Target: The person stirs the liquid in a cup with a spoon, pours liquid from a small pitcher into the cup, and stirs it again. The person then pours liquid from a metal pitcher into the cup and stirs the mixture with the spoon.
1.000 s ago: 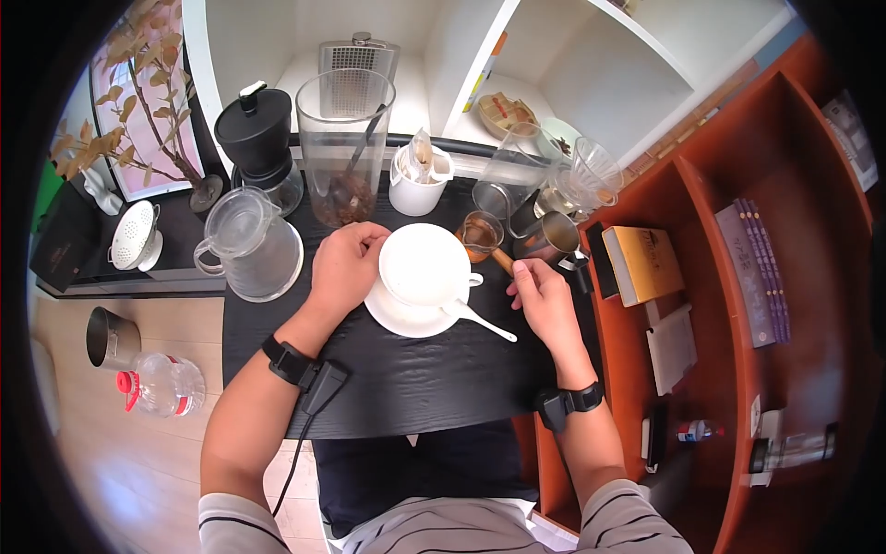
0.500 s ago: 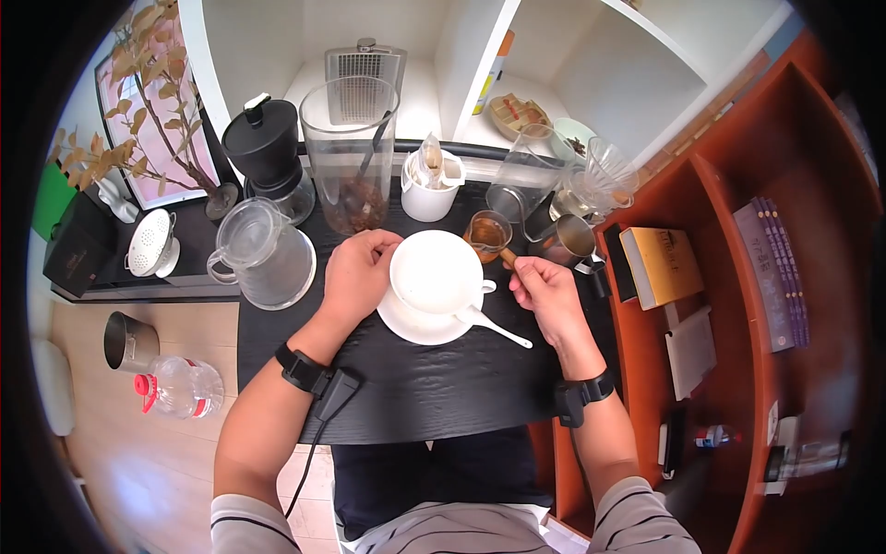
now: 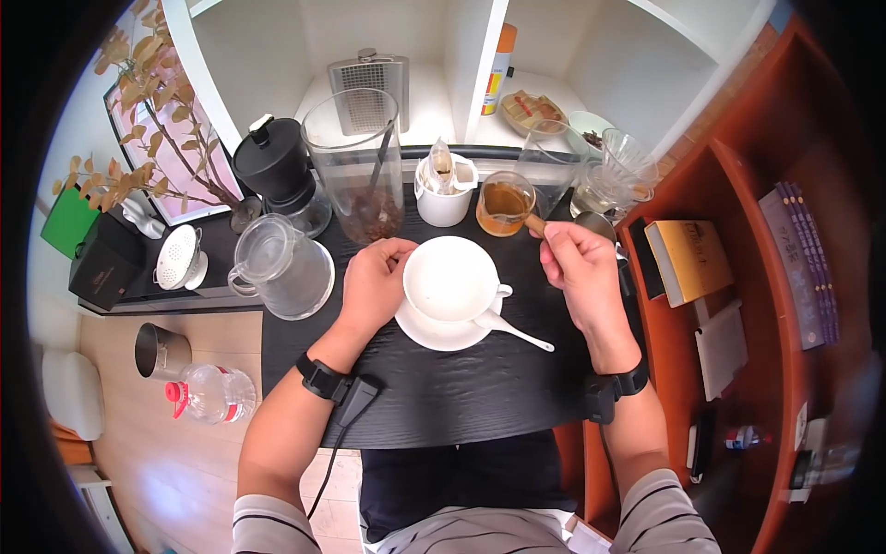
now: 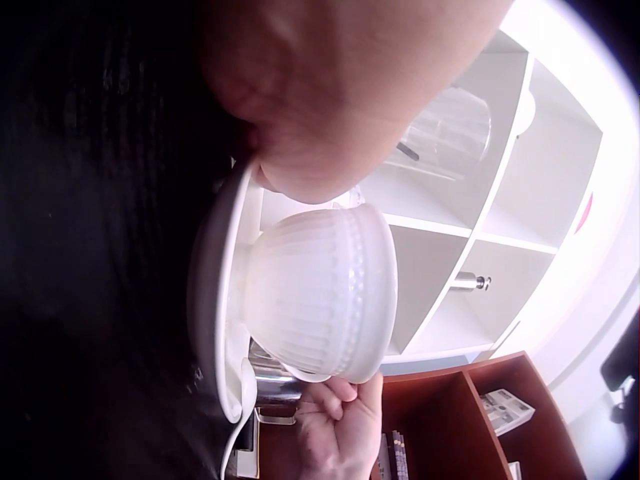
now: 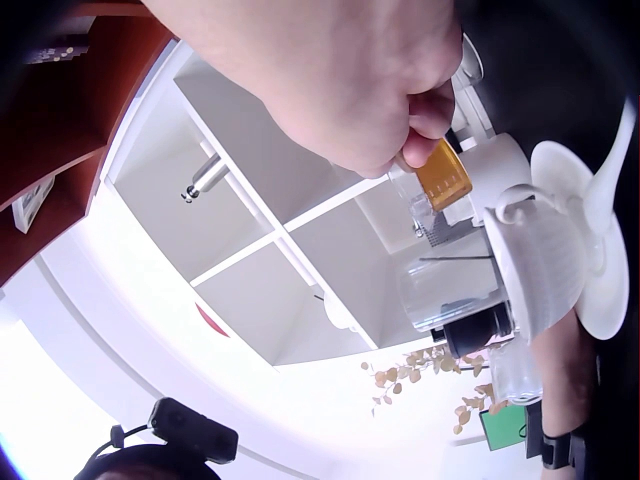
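Note:
A white cup (image 3: 450, 280) stands on its white saucer (image 3: 441, 340), with a white spoon (image 3: 521, 333) resting on the saucer's right side. Beside the saucer's left edge, the left hand (image 3: 374, 291) has bent fingers, and the left wrist view shows it at the rim of the saucer (image 4: 212, 300); its fingertips are hidden. The right hand (image 3: 586, 277) pinches the wooden handle (image 3: 535, 224) of a small glass pot (image 3: 505, 205) of amber liquid, held behind and right of the cup. In the right wrist view the amber liquid (image 5: 443, 178) appears near the fingers.
Behind the cup stand a white canister (image 3: 443, 198), a tall glass cylinder (image 3: 360, 171) and a black grinder (image 3: 277, 166). A glass jug (image 3: 281, 268) is at the left; a metal pitcher (image 3: 598, 224) and glass dripper (image 3: 623, 166) are at the right.
The right hand has lifted the small glass pot from beside the metal pitcher. The left hand has stayed beside the cup and saucer. The head view has shifted.

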Demonstrator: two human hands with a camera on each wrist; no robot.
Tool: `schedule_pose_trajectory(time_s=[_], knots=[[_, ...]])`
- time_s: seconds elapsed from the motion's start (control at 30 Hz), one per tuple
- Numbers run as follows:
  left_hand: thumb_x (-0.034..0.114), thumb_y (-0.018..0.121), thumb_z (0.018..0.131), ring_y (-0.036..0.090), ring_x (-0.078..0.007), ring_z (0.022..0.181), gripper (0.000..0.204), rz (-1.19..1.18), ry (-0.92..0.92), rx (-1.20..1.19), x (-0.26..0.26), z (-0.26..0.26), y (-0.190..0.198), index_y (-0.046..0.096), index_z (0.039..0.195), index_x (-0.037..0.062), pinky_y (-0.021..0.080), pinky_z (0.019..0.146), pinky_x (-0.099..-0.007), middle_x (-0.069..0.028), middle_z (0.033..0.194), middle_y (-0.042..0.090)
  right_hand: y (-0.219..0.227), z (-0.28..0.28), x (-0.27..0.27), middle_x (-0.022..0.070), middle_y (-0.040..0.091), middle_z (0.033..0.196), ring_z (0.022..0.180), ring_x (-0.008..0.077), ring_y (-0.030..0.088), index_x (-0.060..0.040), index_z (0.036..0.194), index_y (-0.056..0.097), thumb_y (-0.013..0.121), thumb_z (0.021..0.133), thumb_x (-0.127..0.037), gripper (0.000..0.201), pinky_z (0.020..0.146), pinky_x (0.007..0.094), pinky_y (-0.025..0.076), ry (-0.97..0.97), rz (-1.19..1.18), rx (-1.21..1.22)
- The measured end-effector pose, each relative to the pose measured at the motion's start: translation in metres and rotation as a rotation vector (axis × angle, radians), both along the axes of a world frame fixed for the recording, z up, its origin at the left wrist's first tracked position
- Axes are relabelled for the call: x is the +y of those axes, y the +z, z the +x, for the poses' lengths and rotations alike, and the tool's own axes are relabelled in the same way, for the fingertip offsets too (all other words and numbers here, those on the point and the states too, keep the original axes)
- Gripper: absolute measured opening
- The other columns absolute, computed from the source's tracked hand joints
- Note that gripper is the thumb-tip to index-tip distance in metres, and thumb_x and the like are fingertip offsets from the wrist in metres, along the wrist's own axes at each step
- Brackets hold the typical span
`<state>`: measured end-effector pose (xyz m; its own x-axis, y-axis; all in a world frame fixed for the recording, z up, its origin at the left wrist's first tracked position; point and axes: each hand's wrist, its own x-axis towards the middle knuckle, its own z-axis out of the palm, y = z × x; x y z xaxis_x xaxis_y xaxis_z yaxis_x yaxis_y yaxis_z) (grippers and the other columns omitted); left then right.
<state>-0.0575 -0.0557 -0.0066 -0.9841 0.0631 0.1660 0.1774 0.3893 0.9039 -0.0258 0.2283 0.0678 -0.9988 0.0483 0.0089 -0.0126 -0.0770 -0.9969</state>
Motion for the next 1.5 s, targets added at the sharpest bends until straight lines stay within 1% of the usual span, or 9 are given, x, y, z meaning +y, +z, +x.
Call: schedule_pose_trajectory(time_s=[0.17,0.5,0.57,0.63,0.73,0.8,0.97,1.3,1.5], knots=[[0.014,0.073,0.099,0.071,-0.0165,0.074,0.017,-0.001,0.001,0.012,0.0,0.0,0.0,0.081,0.108,0.0025,0.056,0.072,-0.0315,-0.0093,0.087,0.078,0.014,-0.013,-0.017,-0.0008,0.066,0.078,0.061,0.0038,0.054,0.0002,0.108,0.075,0.067,0.109,-0.023,0.024,0.053,0.0202,0.038,0.061,-0.036,0.029],[0.013,0.073,0.1,0.069,-0.0156,0.074,0.016,-0.011,-0.004,-0.031,0.001,0.002,0.006,0.08,0.108,0.0019,0.055,0.071,-0.0312,-0.0088,0.089,0.076,-0.002,-0.002,-0.026,-0.0009,0.066,0.075,0.057,0.0034,0.053,0.0002,0.111,0.076,0.069,0.108,-0.019,0.021,0.049,0.0197,0.037,0.104,-0.044,-0.002],[0.013,0.073,0.1,0.068,-0.0149,0.073,0.016,0.022,-0.007,-0.049,0.002,0.001,0.005,0.08,0.108,0.0016,0.055,0.07,-0.0307,-0.009,0.09,0.077,-0.001,0.002,-0.03,-0.0019,0.062,0.072,0.055,0.0032,0.048,0.0002,0.114,0.076,0.064,0.109,-0.018,0.022,0.047,0.02,0.032,0.068,0.038,0.036],[0.013,0.073,0.1,0.068,-0.0143,0.072,0.016,0.021,-0.006,-0.054,0.001,0.001,0.003,0.08,0.108,0.0013,0.055,0.069,-0.0303,-0.0091,0.089,0.077,-0.002,0.004,-0.029,-0.001,0.064,0.073,0.055,0.0034,0.05,-0.0001,0.115,0.076,0.065,0.109,-0.015,0.02,0.047,0.0195,0.033,0.072,0.033,0.029],[0.014,0.074,0.1,0.067,-0.0129,0.071,0.017,0.019,-0.011,-0.053,0.0,-0.001,0.001,0.08,0.109,0.0006,0.054,0.068,-0.0296,-0.0089,0.088,0.077,-0.001,0.008,-0.028,-0.0002,0.064,0.074,0.056,0.0037,0.052,0.0003,0.116,0.076,0.065,0.108,-0.014,0.019,0.047,0.0196,0.034,0.095,0.068,0.098],[0.014,0.074,0.1,0.066,-0.012,0.07,0.018,0.009,-0.014,-0.054,0.0,-0.001,0.001,0.08,0.109,0.0002,0.054,0.068,-0.0291,-0.0088,0.087,0.077,0.001,0.01,-0.028,-0.0007,0.068,0.075,0.06,0.0017,0.055,0.0041,0.117,0.075,0.071,0.106,-0.01,0.018,0.055,0.0196,0.043,0.127,0.037,0.095],[0.013,0.075,0.099,0.064,-0.0094,0.07,0.018,0.051,-0.013,-0.071,0.001,0.0,0.001,0.079,0.109,-0.0007,0.053,0.067,-0.0278,-0.0075,0.084,0.076,-0.001,0.012,-0.029,-0.0027,0.068,0.077,0.062,0.0007,0.055,0.0044,0.117,0.076,0.072,0.105,-0.011,0.019,0.056,0.019,0.044,0.16,0.052,0.15],[0.013,0.074,0.1,0.06,-0.0094,0.069,0.019,0.025,-0.019,-0.027,0.0,0.0,0.002,0.079,0.11,-0.0015,0.051,0.067,-0.0274,-0.0075,0.085,0.074,-0.005,0.015,-0.031,-0.0065,0.065,0.079,0.067,-0.0014,0.054,0.0037,0.118,0.076,0.073,0.104,-0.009,0.019,0.06,0.0176,0.043,0.177,0.172,0.212],[0.014,0.074,0.101,0.06,-0.0099,0.07,0.019,0.062,-0.025,-0.006,0.0,-0.001,-0.003,0.079,0.111,-0.0011,0.051,0.067,-0.0281,-0.0077,0.086,0.074,-0.005,0.016,-0.033,-0.0055,0.067,0.083,0.072,-0.0013,0.055,0.0059,0.119,0.075,0.074,0.102,-0.004,0.019,0.064,0.0177,0.046,0.179,0.232,0.282]])
